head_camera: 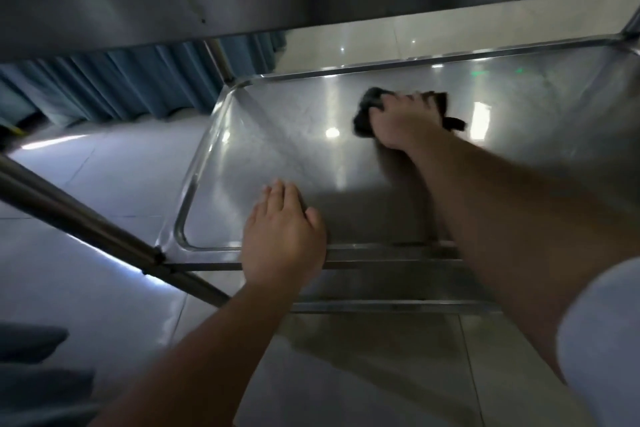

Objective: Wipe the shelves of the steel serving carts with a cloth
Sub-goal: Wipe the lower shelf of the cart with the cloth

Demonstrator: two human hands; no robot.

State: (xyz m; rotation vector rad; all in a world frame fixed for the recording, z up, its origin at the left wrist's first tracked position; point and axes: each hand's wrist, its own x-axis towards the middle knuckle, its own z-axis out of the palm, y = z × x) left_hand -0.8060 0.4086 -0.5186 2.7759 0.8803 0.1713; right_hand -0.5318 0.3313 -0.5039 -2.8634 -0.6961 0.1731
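Observation:
I look down at a lower steel shelf [263,149] of a serving cart, a shiny tray with a raised rim. My right hand [403,123] reaches across it and presses a dark cloth [372,102] flat on the shelf near the far middle, fingers spread over the bunched fabric. My left hand [284,236] rests on the near rim of the shelf, fingers together and laid over the edge, palm down, with nothing in it.
The cart's upper shelf [207,0] overhangs at the top of the view. A steel leg tube [86,222] runs diagonally at the left. Blue pleated curtains [114,87] hang behind. Pale floor tiles [86,163] lie all around and below.

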